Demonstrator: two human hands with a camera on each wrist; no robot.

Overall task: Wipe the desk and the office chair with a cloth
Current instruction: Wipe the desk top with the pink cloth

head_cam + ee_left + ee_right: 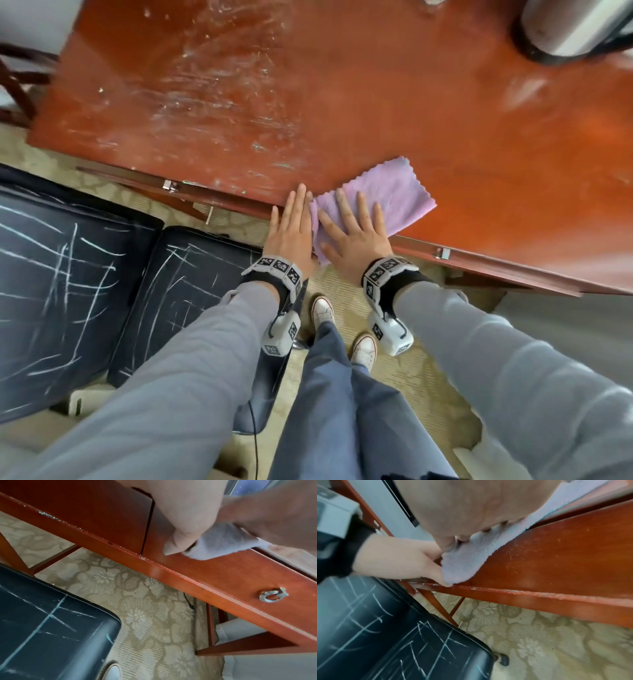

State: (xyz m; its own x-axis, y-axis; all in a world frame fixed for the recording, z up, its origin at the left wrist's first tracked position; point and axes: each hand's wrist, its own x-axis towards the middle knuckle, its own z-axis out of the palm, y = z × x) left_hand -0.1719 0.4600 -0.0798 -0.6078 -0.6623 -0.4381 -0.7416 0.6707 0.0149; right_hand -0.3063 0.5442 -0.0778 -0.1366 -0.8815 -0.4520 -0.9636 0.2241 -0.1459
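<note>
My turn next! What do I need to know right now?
Right hand: flat, pressing the purple cloth on the desk near its front edge.
Left hand: flat at the desk edge, touching the cloth's side; its thumb reaches the corner hanging over the front.
Done: cannot say for sure. White smears still show on the desk's left part.
Left: wipe those smears, then the black chair, which has white scribble marks.

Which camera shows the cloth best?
The head view: the whole cloth lies spread on the desk edge under the flat right hand. The left wrist view shows only a corner hanging over the edge; the right wrist view shows a blurred strip.
</note>
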